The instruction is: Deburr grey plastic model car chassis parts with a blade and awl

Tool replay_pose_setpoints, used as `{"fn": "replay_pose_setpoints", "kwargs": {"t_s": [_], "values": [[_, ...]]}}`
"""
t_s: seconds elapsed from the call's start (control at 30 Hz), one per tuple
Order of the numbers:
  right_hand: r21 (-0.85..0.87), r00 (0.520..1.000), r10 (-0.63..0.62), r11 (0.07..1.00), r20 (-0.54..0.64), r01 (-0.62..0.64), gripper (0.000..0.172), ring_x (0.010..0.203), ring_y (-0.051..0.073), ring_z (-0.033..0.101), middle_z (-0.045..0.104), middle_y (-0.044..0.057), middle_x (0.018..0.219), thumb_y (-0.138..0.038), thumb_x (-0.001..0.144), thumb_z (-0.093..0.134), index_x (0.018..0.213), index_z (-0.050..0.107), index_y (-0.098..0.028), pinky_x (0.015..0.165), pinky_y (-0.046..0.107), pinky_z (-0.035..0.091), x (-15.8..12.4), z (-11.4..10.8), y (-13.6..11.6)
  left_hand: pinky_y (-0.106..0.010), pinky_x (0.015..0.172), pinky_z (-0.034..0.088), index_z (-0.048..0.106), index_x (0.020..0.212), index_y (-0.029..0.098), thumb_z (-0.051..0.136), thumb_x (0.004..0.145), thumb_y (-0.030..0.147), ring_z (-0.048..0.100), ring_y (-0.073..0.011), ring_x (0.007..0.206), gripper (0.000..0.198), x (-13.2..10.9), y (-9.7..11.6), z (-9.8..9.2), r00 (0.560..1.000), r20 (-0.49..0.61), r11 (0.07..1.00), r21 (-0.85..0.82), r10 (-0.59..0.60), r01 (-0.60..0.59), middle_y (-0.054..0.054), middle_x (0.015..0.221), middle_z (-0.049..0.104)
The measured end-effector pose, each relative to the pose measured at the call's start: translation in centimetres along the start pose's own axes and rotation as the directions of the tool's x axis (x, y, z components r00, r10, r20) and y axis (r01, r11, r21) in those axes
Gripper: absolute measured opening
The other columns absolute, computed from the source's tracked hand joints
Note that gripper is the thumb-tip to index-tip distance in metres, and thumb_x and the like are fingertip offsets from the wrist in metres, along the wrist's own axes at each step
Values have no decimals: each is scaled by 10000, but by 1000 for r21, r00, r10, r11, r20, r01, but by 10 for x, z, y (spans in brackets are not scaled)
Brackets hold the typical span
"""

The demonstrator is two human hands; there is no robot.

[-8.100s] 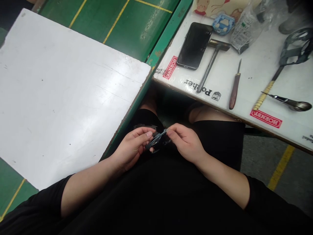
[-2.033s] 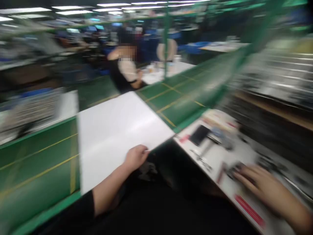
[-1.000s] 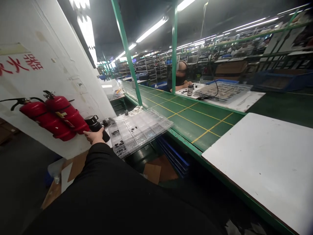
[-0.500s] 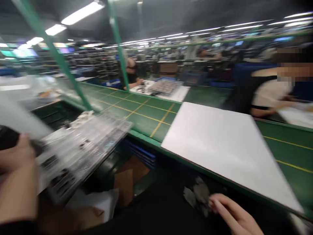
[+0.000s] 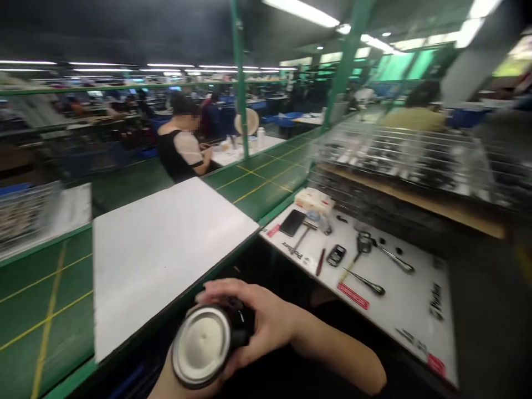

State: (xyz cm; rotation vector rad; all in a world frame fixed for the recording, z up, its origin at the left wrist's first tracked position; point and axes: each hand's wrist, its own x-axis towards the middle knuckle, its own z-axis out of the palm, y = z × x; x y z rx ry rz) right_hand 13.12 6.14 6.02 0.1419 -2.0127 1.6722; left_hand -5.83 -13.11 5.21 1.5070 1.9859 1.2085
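A black cylindrical object (image 5: pixel 201 344) with a silver rim and a pale round end faces the camera at the lower middle. My right hand (image 5: pixel 264 318) is wrapped round its right side, fingers over the top. My left hand (image 5: pixel 172 377) is beneath and to the left of it, mostly hidden behind the object, its fingers closed against it. Both hands are just in front of a white board (image 5: pixel 166 249) lying on the green bench (image 5: pixel 45 293).
At the right, a white work mat (image 5: pixel 409 310) bears a phone (image 5: pixel 292 222), screwdrivers, a small hammer and a tissue pack. Clear trays (image 5: pixel 399 149) are stacked behind it. A person (image 5: pixel 178 138) sits across the bench. Green posts (image 5: pixel 240 77) rise from it.
The view has swung to the right, and the work mat with tools has come in. My hands, apart before, are now together on the black object at the lower middle.
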Motion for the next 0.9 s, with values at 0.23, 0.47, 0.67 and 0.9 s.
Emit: {"fn": "replay_pose_setpoints", "kwargs": {"t_s": [0.23, 0.47, 0.67, 0.9], "values": [[146, 893, 60, 989, -446, 6, 1257, 1458, 382, 792, 814, 137, 1560, -496, 513, 1255, 1618, 685, -308, 1290, 523, 608, -61, -9, -4, -600, 1211, 705, 702, 1591, 274, 909, 693, 276, 837, -446, 1365, 922, 88, 14, 47, 807, 564, 979, -182, 176, -86, -135, 1510, 840], [21, 335, 128, 952, -934, -306, 871, 1413, 340, 791, 763, 151, 1575, -632, 874, 1024, 1574, 612, -316, 1178, 500, 670, -125, -50, -38, -525, 1229, 685, 724, 1520, 300, 796, 632, 128, 832, -393, 1381, 907, 120, -7, 76, 719, 668, 981, -109, 192, -161, -99, 1526, 823], [150, -176, -1, 515, -984, -844, 825, 1441, 424, 746, 662, 246, 1675, -607, 921, 858, 1608, 635, -207, 1236, 597, 623, -218, -110, -67, -504, 1208, 697, 720, 1518, 299, 840, 730, 273, 842, -392, 1383, 798, 143, -17, 75, 761, 636, 992, -82, 125, -94, -93, 1512, 835], [300, -308, -61, 116, -949, -947, 830, 1625, 461, 596, 676, 263, 1709, -487, 991, 764, 1722, 591, -133, 1367, 585, 481, -245, -150, -68, -553, 1131, 747, 732, 1505, 275, 926, 785, 463, 880, -419, 1301, 769, 171, -23, 86, 764, 628, 988, -54, 148, -148, -116, 1445, 871]]}}
